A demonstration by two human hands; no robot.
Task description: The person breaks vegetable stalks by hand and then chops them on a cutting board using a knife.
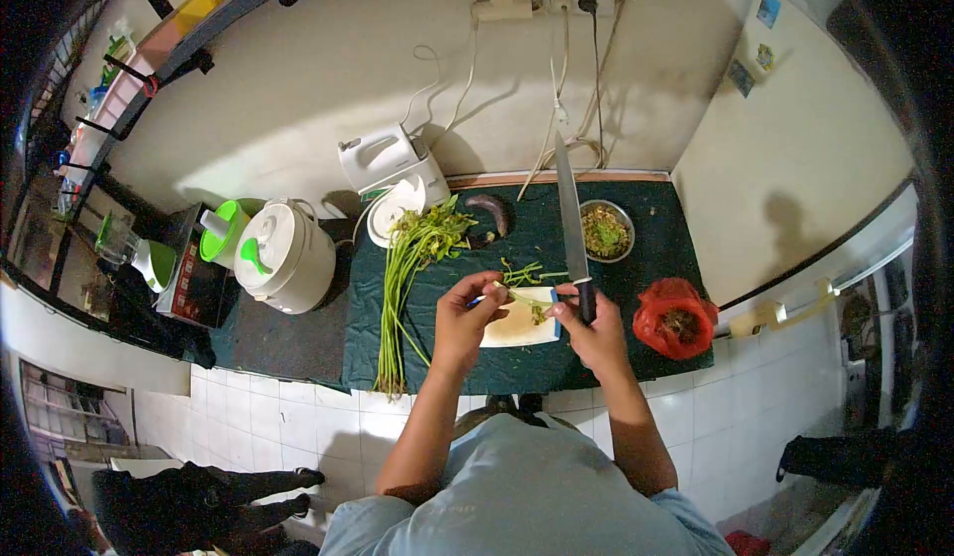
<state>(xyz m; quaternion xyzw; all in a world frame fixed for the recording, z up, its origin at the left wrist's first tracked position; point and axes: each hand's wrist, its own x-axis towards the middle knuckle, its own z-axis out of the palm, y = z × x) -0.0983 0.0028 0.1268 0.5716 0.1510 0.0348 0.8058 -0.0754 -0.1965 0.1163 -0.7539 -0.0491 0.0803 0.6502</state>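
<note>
Right there, the left hand (465, 322) pinched a green stem (519, 298) over the white board (519, 330); the right hand (598, 339) gripped the knife (571, 213), blade pointing away; a leafy bunch (402, 278) lay left on the tabletop (651, 223).

Around one cutting board (512, 333) there are two hands (463, 319) at nine and three o'clock, one knife (572, 223) and one metal bowl (629, 242) at one o'clock, one red bag (648, 319) at three, one mixer (378, 156) at eleven, and one bunch of greens (396, 280) and one rice cooker (310, 268) at ten.
</note>
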